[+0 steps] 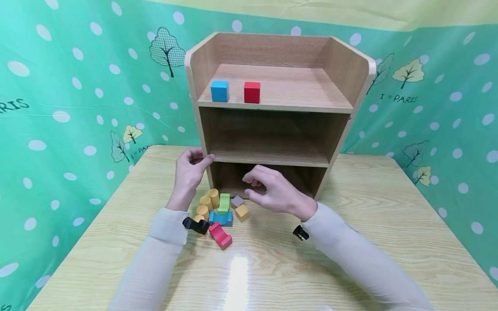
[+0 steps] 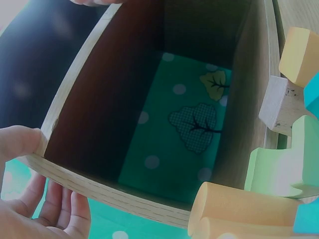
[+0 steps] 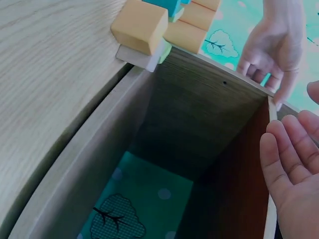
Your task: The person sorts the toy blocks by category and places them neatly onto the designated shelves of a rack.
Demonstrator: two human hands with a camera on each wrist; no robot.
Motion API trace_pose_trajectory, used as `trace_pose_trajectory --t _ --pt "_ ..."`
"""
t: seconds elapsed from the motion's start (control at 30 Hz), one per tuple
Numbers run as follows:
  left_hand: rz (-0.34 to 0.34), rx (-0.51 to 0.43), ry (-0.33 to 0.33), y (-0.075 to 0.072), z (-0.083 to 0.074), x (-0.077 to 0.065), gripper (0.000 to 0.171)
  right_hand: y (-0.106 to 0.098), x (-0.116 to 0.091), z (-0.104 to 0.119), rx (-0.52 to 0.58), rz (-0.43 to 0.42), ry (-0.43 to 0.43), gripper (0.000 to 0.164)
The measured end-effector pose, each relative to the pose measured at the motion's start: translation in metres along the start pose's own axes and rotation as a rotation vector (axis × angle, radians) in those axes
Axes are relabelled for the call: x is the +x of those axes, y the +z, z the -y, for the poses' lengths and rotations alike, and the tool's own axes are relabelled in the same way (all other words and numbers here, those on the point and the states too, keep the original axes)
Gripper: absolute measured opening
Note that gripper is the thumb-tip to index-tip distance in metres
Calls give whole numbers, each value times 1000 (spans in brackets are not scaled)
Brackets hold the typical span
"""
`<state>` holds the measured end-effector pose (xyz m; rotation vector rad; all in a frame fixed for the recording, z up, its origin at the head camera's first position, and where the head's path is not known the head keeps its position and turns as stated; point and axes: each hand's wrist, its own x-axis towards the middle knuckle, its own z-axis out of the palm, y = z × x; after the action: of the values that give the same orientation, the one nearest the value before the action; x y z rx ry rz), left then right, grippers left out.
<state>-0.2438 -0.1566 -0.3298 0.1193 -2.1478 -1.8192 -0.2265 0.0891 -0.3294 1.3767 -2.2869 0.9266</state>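
Note:
A wooden shelf unit [image 1: 295,88] stands upright at the back of the table. My left hand [image 1: 187,172] holds its left side panel, with the thumb on the front edge and the fingers on the outer side, as the left wrist view shows. My right hand [image 1: 274,190] hovers before the lowest compartment, fingers loosely bent, holding nothing. On the top board sit a blue cube [image 1: 220,91] and a red cube [image 1: 252,93].
Left of centre, before the unit, lie several yellow cylinders [image 1: 213,198], a green block [image 1: 224,204], a blue curved block [image 1: 221,218], a red block [image 1: 220,236], a yellow cube [image 1: 242,212] and a grey block [image 1: 237,201]. A patterned green curtain [image 1: 78,151] hangs behind.

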Motion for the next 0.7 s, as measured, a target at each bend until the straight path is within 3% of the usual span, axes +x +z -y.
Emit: trace_pose_trajectory --t 0.7 --pt "-3 1 10 0 0 0 40 26 2 -8 -90 171 270 25"
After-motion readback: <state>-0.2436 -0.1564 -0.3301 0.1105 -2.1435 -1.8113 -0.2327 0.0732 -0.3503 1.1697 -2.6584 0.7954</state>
